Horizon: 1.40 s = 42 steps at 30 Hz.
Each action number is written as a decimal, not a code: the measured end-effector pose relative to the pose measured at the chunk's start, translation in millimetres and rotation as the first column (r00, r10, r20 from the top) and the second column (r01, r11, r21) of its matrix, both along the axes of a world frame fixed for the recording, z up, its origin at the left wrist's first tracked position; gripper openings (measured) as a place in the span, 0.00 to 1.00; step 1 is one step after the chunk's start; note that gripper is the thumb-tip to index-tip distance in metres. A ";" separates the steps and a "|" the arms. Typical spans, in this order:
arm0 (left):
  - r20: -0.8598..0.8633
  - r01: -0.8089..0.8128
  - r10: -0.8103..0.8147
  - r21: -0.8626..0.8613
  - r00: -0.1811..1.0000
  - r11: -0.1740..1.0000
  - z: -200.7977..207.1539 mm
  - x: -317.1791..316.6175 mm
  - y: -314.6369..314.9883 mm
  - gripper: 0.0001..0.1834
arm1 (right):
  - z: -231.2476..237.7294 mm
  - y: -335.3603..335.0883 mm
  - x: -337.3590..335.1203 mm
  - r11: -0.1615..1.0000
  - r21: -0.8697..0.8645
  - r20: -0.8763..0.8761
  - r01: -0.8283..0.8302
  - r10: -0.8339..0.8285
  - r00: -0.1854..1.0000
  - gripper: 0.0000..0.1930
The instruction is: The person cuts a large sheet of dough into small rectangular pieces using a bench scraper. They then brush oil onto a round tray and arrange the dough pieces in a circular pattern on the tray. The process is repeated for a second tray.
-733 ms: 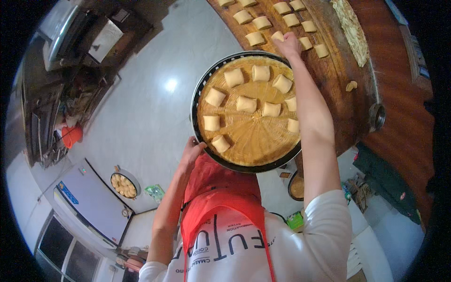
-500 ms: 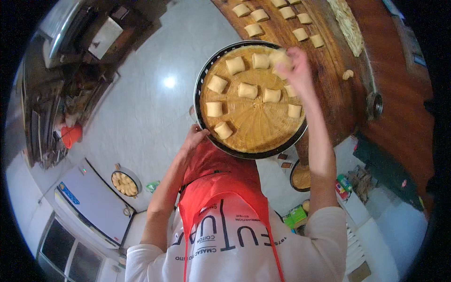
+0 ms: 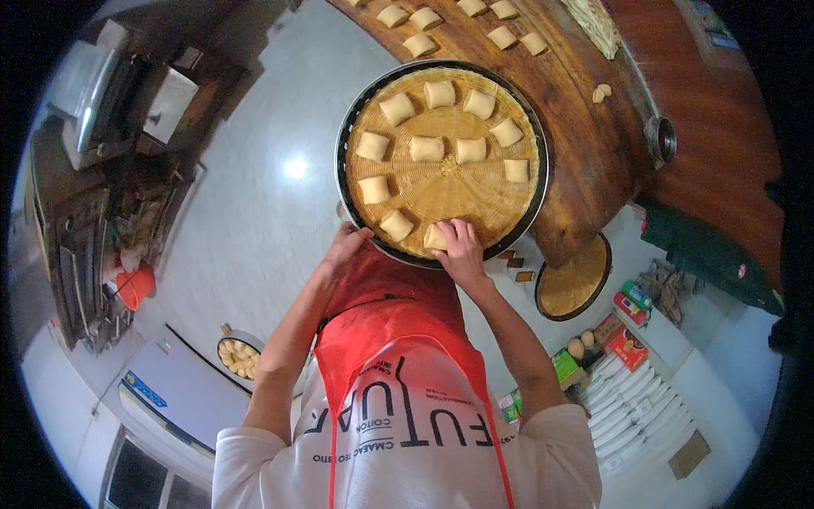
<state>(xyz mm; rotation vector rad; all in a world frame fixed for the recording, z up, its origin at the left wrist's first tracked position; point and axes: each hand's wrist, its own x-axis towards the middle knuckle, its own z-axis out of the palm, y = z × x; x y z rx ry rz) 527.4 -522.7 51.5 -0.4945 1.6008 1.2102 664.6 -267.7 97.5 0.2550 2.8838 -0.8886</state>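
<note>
A round woven tray point(image 3: 475, 199) with a black rim is in front of my waist. Several plump dough pieces point(image 3: 426, 149) lie on it, most in a ring along the edge and a couple near the middle. My left hand point(image 3: 346, 244) is closed on the tray's near-left rim. At the near edge, my right hand point(image 3: 460, 252) has its fingers around one dough piece point(image 3: 435, 237), which is low against the weave. The fingers partly cover that piece.
A wooden table point(image 3: 585, 153) beyond and right of the tray bears more dough pieces point(image 3: 420, 45) and a long dough strip point(image 3: 592, 25). Another woven tray point(image 3: 575, 276) is low at right. A bowl of dough balls point(image 3: 239, 358) is at lower left, beside a white fridge point(image 3: 174, 390).
My right hand has come from the tray's far-right side to its near edge, with a dough piece in its fingers. My left hand stays on the rim. The whole view has shifted slightly.
</note>
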 end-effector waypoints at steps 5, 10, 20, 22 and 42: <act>0.050 -0.059 0.058 0.006 0.997 0.998 -1.4 0.7 -1.3 0.31 | -6.5 0.1 -5.7 0.999 -0.016 0.063 -0.032 0.033 0.997 0.31; 0.025 -0.037 0.037 0.005 0.999 0.999 -8.4 2.5 -0.9 0.30 | 14.9 12.7 -28.5 0.984 -0.054 0.233 -0.167 0.175 0.957 0.29; 0.066 -0.261 0.260 0.011 0.963 0.965 -24.2 20.0 0.3 0.31 | 20.2 142.2 -307.0 0.997 0.005 -0.138 0.074 -0.072 0.988 0.20; 0.027 -0.312 0.312 0.043 0.950 0.949 -24.7 24.9 1.4 0.31 | -7.9 149.1 -371.6 0.974 0.200 0.043 0.104 -0.115 0.992 0.23; 0.013 -0.136 0.136 0.021 0.991 0.991 -46.3 16.5 -8.2 0.25 | 61.6 175.9 -107.4 0.709 -0.518 0.314 0.479 -0.363 0.877 0.23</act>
